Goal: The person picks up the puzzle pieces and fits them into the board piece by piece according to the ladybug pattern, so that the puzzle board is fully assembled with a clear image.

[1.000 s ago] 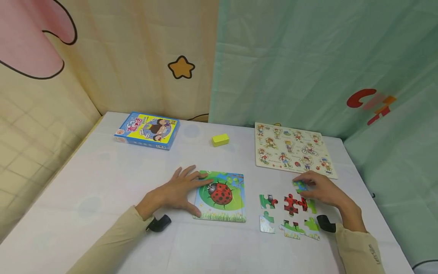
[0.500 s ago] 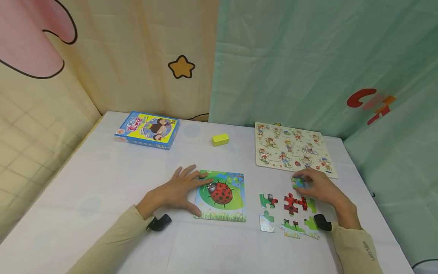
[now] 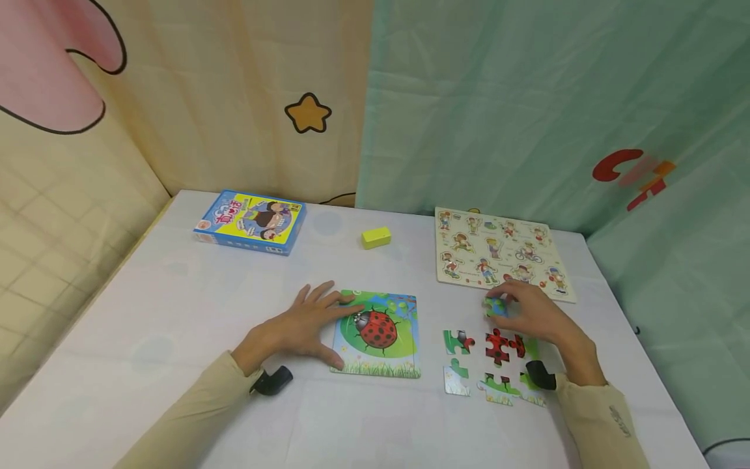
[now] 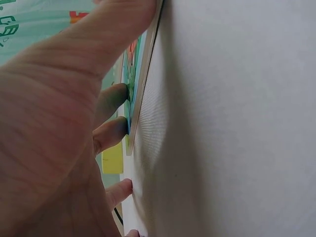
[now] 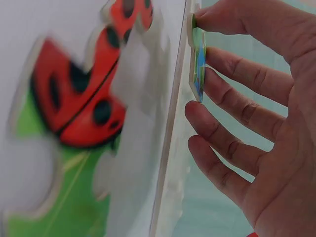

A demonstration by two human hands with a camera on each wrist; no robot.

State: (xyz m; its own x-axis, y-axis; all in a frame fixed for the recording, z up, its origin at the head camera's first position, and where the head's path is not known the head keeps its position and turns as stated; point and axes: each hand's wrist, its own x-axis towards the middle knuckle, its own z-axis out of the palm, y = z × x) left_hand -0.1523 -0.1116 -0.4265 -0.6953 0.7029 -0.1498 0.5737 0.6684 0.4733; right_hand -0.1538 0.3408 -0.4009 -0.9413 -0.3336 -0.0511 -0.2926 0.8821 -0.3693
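My left hand (image 3: 303, 327) rests with spread fingers on the left side of a square ladybug picture board (image 3: 377, 371). Its thumb lies by the lower left corner, two fingertips on the upper left part. To the right, my right hand (image 3: 534, 314) pinches a blue-and-green jigsaw piece (image 3: 495, 307) between thumb and fingertips. In the right wrist view that jigsaw piece (image 5: 198, 64) stands on edge above the table. Under and beside this hand lie several loose jigsaw pieces, among them a red spotted one (image 3: 497, 346) and a green-and-white one (image 3: 456, 379); the right-hand ones are partly covered.
Behind the right hand lies a wooden board with figures of children (image 3: 498, 251). A yellow block (image 3: 375, 238) sits at the back middle, and a blue-and-yellow box (image 3: 252, 223) at the back left. Curtains (image 3: 498, 104) hang along the table's rear edge.
My right hand has carried the blue-and-green jigsaw piece leftward and slightly up in the head view, away from the right-hand pieces. The left hand stays on the ladybug board.
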